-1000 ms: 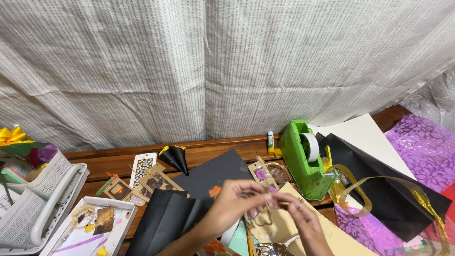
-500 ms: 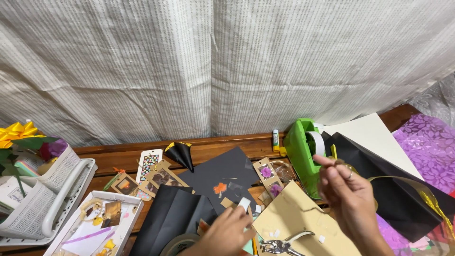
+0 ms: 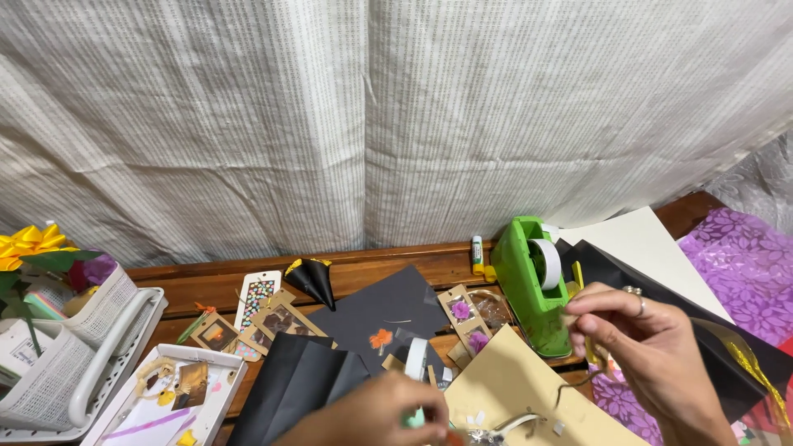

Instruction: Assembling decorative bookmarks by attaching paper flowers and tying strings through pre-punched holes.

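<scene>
Head view, near to far. Nearest, at bottom edge: left hand, back up, fingers curled around a small white and pale green piece, only partly visible, exact grip not discernible. Right of it: right hand, ring on one finger, thumb and forefinger pinched together just beside the front of the green tape dispenser; strip between the fingertips too thin to confirm. Beneath both hands: tan paper sheet with metal scissors lying on it at the lower edge. Left foreground: white tray holding small craft pieces; beside it, folded black paper. Middle ground: flat black sheet bearing a small orange flower cutout; brown card tags with purple flowers between that sheet and the dispenser; further brown tags and a patterned white tag to the left; small black paper cone behind them. Right side: cream sheet over black paper, purple floral wrap, gold ribbon. Far left: white basket with a yellow paper flower. Behind the dispenser: glue stick standing on the wooden table edge. Farthest: white woven curtain across the whole background.
</scene>
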